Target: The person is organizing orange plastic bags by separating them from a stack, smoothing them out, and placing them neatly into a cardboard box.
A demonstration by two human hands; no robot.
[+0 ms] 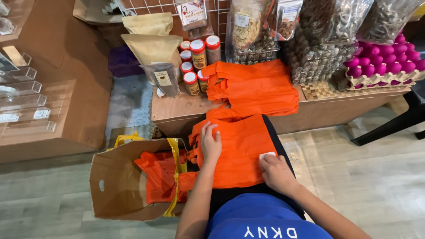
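An orange plastic bag (241, 146) lies spread flat on my lap. My left hand (210, 142) presses flat on its left side near the handles, fingers together. My right hand (276, 171) rests on the bag's right edge and pinches a small white sticker (267, 155) against it. A stack of the same orange bags (254, 88) lies on the low wooden shelf (177, 110) just ahead. More orange bags (160, 175) fill an open cardboard box (116, 186) on the floor at my left.
Spice jars with red lids (198, 59) and tan pouches (152, 44) stand on the shelf's left part. Trays of speckled eggs (318, 53) and pink eggs (387, 59) sit to the right. A wooden counter (57, 102) flanks the left; a black chair leg (394, 124) is at right.
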